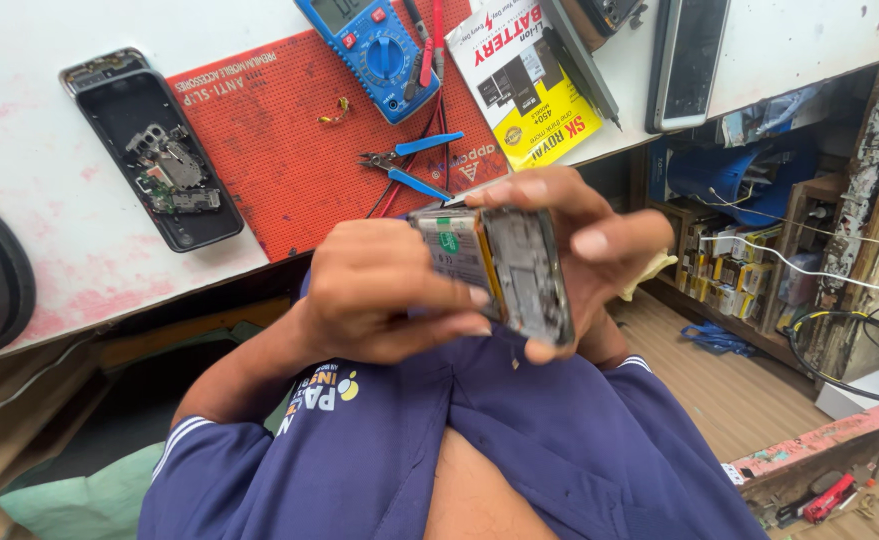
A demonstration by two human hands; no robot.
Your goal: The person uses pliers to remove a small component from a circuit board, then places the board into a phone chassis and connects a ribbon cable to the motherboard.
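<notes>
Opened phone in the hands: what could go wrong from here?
1. The opened phone is held in the air past the table edge, over the lap. If it slips, it may fall to the floor.
2. The left hand has its fingers on the exposed battery. Hard pressure could dent it.
3. The right hand grips only the frame edges, so prying could flex the frame.
</notes>
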